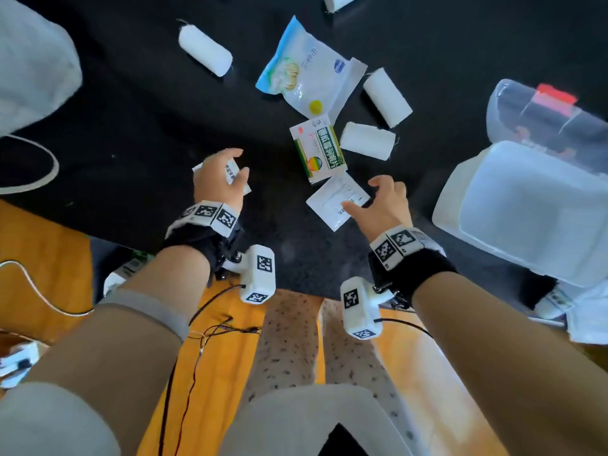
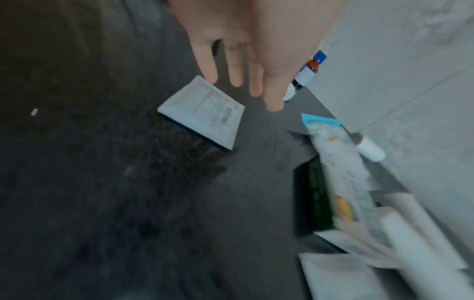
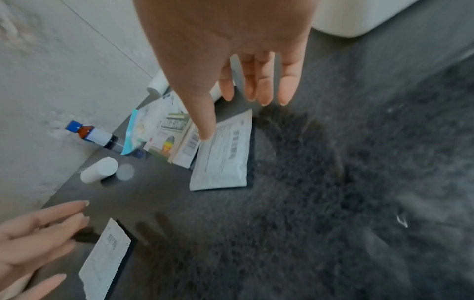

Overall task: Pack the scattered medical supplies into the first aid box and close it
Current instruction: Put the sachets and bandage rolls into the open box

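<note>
Our left hand (image 1: 219, 179) hovers with straight fingers over one white sachet (image 2: 204, 113); our right hand (image 1: 385, 205), fingers spread, touches another (image 1: 337, 200) mid-tabletop (image 1: 138, 133). Only wrist views show the brown bottle (image 3: 94, 135) at the far edge. First aid box (image 1: 526, 212) stands open at the right edge, bare cloth leftward.
</note>
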